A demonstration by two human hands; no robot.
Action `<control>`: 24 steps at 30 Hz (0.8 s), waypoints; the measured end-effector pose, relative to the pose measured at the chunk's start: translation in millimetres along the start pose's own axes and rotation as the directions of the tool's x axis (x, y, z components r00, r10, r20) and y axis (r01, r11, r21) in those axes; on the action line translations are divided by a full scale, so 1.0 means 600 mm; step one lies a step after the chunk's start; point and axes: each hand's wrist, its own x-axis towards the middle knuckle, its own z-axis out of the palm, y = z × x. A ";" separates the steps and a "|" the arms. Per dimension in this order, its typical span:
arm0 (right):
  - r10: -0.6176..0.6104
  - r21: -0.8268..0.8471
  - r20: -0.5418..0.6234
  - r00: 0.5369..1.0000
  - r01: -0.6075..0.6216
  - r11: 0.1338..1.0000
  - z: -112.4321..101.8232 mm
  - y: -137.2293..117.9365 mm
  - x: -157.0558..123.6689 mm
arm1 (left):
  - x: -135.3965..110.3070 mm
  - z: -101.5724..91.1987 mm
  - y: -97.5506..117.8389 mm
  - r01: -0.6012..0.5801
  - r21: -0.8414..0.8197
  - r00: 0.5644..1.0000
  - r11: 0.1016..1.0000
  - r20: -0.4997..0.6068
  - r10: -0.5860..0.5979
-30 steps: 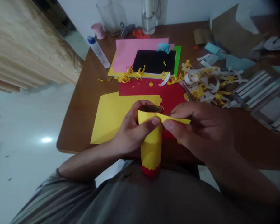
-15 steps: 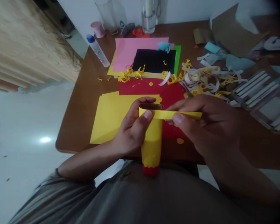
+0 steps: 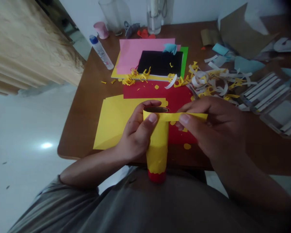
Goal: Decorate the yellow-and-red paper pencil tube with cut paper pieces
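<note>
The left hand point(image 3: 135, 136) curled around a paper tube point(image 3: 157, 145), yellow with a red base, at lower center, its thumb pressing a yellow strip point(image 3: 186, 116) onto the tube near the rim. The right hand point(image 3: 215, 129) pinched the strip's free end between thumb and fingers. Beyond lay a yellow sheet point(image 3: 116, 126), a red sheet point(image 3: 155, 92), paper scraps point(image 3: 213, 81) and, farther up, a pink sheet point(image 3: 135, 51).

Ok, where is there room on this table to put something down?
Bare wood shows on the table left of the yellow sheet, and right of the right hand, below the plastic box. It's crowded around the white and yellow paper scraps.
</note>
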 end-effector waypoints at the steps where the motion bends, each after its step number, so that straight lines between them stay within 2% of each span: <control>1: -0.002 0.012 0.001 1.000 0.002 1.000 0.000 0.006 0.001 | 0.000 0.000 0.001 -0.002 -0.007 1.000 1.000 -0.002 0.002; 6: 0.041 0.100 0.024 0.999 -0.044 0.994 0.000 0.032 -0.004 | 0.001 0.003 -0.002 -0.029 -0.081 1.000 0.996 -0.012 0.028; 9: 0.051 0.092 0.029 0.998 -0.053 0.994 0.001 0.035 -0.005 | 0.002 0.004 -0.005 -0.032 -0.147 0.999 0.989 0.019 0.036; 13: 0.067 0.066 0.048 0.997 -0.070 0.995 0.002 0.032 -0.003 | 0.002 -0.001 -0.011 -0.034 -0.177 0.997 0.984 0.066 0.046; 19: 0.101 0.038 0.078 0.992 -0.105 0.994 0.004 0.017 -0.002 | 0.000 -0.005 -0.012 -0.056 -0.165 0.995 0.985 0.078 0.069; 24: 0.068 0.048 0.099 0.993 -0.073 0.996 0.008 0.008 -0.001 | 0.004 -0.001 -0.008 -0.038 -0.195 0.992 0.980 0.114 0.061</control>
